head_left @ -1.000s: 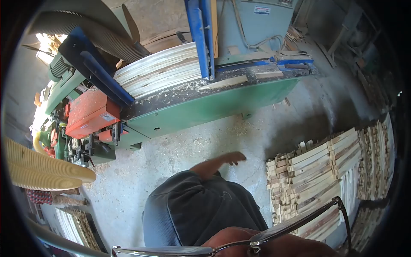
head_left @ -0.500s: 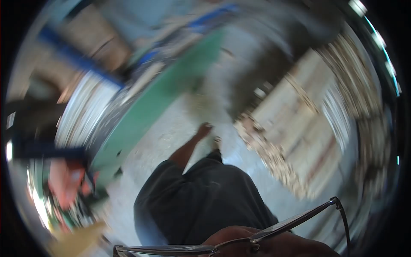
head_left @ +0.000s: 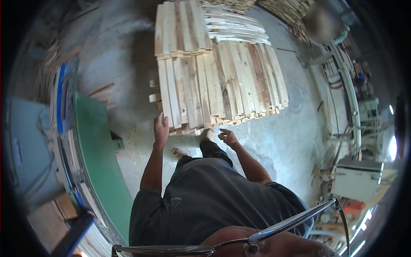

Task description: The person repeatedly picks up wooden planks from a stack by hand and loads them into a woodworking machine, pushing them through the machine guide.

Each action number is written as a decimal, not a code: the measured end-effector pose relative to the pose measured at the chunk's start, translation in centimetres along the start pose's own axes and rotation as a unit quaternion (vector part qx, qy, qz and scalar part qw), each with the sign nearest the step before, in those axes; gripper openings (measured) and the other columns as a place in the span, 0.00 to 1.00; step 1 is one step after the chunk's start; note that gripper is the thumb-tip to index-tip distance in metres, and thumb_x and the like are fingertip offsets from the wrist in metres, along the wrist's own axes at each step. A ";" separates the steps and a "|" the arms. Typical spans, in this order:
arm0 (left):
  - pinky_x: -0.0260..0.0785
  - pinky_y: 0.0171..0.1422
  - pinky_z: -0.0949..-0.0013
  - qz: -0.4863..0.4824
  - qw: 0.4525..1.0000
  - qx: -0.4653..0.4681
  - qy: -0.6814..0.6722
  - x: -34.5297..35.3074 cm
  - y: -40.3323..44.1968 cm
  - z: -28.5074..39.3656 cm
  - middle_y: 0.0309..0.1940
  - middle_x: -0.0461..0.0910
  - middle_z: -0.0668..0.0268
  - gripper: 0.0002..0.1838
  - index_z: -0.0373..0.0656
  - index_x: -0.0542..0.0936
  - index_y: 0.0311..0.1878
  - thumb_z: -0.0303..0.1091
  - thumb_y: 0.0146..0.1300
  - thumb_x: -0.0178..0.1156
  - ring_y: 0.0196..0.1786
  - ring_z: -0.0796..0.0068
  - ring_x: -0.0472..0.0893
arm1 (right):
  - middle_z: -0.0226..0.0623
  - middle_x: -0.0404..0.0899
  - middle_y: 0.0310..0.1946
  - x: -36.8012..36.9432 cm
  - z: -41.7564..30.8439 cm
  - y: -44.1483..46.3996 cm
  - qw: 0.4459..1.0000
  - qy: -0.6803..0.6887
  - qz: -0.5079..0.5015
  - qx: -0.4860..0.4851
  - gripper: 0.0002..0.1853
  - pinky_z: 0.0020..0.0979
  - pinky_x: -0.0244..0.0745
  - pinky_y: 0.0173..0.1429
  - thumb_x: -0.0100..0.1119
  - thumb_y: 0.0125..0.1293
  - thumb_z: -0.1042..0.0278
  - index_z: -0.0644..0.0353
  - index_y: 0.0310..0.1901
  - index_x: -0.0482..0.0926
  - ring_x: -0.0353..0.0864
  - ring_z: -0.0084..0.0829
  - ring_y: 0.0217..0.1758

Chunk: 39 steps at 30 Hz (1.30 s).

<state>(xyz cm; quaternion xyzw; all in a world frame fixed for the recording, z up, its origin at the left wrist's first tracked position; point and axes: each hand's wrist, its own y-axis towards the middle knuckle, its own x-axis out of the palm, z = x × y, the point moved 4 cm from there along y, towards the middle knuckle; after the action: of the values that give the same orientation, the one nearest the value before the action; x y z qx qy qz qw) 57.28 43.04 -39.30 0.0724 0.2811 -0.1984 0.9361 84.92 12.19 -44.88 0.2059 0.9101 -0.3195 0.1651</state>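
Observation:
A stack of wooden planks (head_left: 227, 81) lies ahead of me, the boards side by side with their cut ends towards me. My left hand (head_left: 161, 129) is by the stack's near left corner, fingers extended and nothing held. Whether its fingertips touch the wood, I cannot tell. Close to the stack's near edge, my right hand (head_left: 228, 137) is held low with loosely bent fingers apart. It holds nothing that I can see.
A green panel (head_left: 96, 141) of a long machine runs along my left, with a grey cabinet (head_left: 32, 141) beyond. A higher plank pile (head_left: 182, 28) and white-edged boards (head_left: 235, 30) are at the back. Machine frames (head_left: 346, 94) and a white box (head_left: 353, 182) line the right.
My view has turned, and the plank stack now sits straight ahead instead of to the right. Both hands are now visible near its close edge, and the blur has mostly gone.

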 end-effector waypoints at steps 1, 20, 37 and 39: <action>0.69 0.70 0.53 -0.012 1.000 0.010 0.002 1.7 1.6 0.5 0.58 0.78 0.47 0.24 0.39 0.74 0.69 0.40 0.76 0.57 0.63 0.47 0.78 | 0.43 0.88 0.49 -1.1 -0.7 0.8 1.000 0.010 0.011 0.005 0.35 0.35 0.82 0.54 0.71 0.64 0.56 0.64 0.70 0.74 0.87 0.31 0.50; 0.37 0.78 0.22 -0.116 0.906 0.049 0.404 33.9 21.1 10.0 0.83 0.44 0.47 0.50 0.51 0.59 0.81 0.70 0.63 0.58 0.83 0.36 0.44 | 0.58 0.77 0.65 -18.9 -17.9 43.2 0.966 0.250 -0.012 -0.068 0.44 0.40 0.75 0.70 0.68 0.65 0.42 0.66 0.73 0.69 0.81 0.47 0.66; 0.37 0.76 0.20 -0.169 0.882 0.014 0.440 34.3 21.8 9.7 0.82 0.47 0.52 0.49 0.44 0.63 0.78 0.68 0.61 0.57 0.82 0.32 0.43 | 0.72 0.73 0.64 -21.1 -32.7 70.2 0.992 0.024 0.031 -0.117 0.52 0.47 0.67 0.75 0.46 0.70 0.26 0.72 0.76 0.57 0.72 0.60 0.71; 0.36 0.76 0.19 -0.159 0.889 0.008 0.429 34.2 21.7 9.5 0.82 0.47 0.52 0.49 0.43 0.65 0.77 0.68 0.61 0.58 0.82 0.32 0.43 | 0.67 0.72 0.67 -20.9 -32.2 71.6 0.992 0.054 0.030 -0.114 0.55 0.43 0.66 0.76 0.55 0.66 0.27 0.72 0.77 0.55 0.72 0.55 0.73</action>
<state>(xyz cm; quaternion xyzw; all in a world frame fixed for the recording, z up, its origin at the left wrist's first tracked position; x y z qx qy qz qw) 97.02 49.12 -49.80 0.1124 0.6614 -0.2966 0.6797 131.82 78.37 -48.73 0.2301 0.9414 -0.1974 0.1478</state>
